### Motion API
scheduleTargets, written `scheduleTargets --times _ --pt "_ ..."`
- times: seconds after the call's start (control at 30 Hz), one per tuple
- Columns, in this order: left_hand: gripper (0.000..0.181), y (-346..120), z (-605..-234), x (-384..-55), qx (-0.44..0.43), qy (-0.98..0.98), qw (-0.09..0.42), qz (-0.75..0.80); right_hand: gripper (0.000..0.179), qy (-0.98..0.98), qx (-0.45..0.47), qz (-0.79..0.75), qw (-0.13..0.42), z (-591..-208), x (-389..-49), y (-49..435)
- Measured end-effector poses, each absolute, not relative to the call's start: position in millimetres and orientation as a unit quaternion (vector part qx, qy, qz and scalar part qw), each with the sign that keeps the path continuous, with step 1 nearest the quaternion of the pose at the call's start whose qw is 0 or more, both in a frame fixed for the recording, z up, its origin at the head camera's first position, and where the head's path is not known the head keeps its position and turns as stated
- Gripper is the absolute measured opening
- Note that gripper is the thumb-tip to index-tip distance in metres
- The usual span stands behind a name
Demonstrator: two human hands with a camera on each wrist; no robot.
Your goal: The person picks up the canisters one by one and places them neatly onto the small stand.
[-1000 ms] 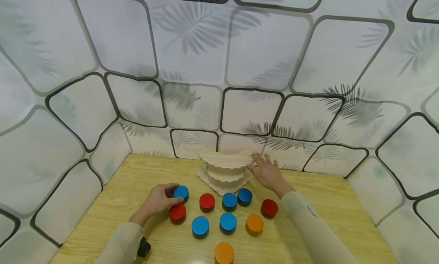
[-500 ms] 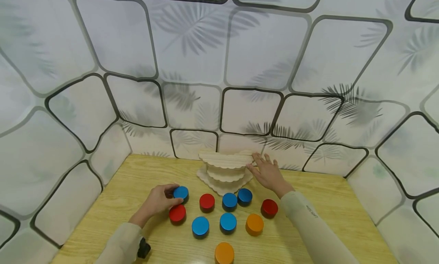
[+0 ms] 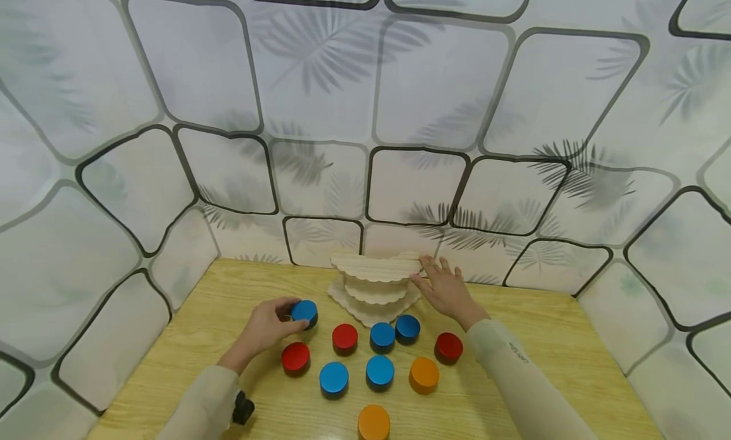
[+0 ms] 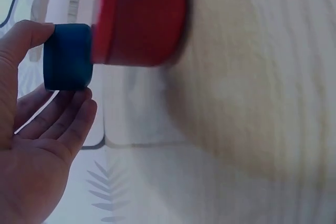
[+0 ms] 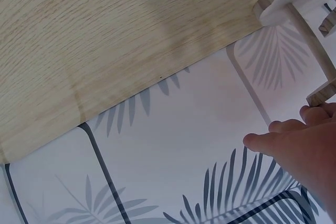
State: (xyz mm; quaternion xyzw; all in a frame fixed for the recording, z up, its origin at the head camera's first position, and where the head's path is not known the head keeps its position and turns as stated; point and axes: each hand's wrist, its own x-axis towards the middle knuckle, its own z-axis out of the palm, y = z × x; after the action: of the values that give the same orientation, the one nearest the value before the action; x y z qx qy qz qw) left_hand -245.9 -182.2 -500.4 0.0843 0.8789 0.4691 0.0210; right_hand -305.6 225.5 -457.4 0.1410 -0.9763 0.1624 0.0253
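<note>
A blue round block [image 3: 305, 313] is pinched between the thumb and fingers of my left hand [image 3: 265, 326]. In the left wrist view this blue block [image 4: 68, 56] appears lifted off the tabletop, beyond a nearer red block [image 4: 139, 19]. At the back stands a pale wooden tiered stand [image 3: 374, 267] with scalloped edges. My right hand [image 3: 448, 293] touches the right end of its top tier, fingers spread and fairly straight. The right wrist view shows fingertips of the right hand [image 5: 299, 140] at the edge of one wooden tier [image 5: 321, 93]; the thumb's contact is hidden there.
Several round blocks stand on the wooden table [image 3: 240, 284]: red [image 3: 345, 338], blue [image 3: 379, 371], and orange [image 3: 424, 374]. One orange block [image 3: 374, 421] sits nearest the front. A patterned wall [image 3: 320, 186] rises behind the stand and on both sides.
My left hand has moved the blue block slightly forward and right, away from the red block beside it. The right hand stays at the stand.
</note>
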Motion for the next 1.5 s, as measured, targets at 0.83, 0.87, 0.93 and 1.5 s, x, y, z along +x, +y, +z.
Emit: scheduleTargets --times 0.83,0.87,0.93,1.5 --pt "0.055 -138 -458 -266 0.109 0.864 -0.026 0.491 0.074 -0.975 0.14 0.17 0.019 -458 -307 226" --pt "0.055 -136 -457 -267 0.109 0.864 -0.027 0.491 0.074 -0.975 0.139 0.171 0.018 -458 -307 226" --pt "0.054 -132 -455 -269 0.111 0.863 -0.03 0.492 0.074 -0.975 0.138 0.17 0.017 -458 -307 226" --pt "0.054 -106 -441 -284 0.144 0.848 -0.06 0.507 0.076 -0.976 0.132 0.173 0.006 -458 -306 226"
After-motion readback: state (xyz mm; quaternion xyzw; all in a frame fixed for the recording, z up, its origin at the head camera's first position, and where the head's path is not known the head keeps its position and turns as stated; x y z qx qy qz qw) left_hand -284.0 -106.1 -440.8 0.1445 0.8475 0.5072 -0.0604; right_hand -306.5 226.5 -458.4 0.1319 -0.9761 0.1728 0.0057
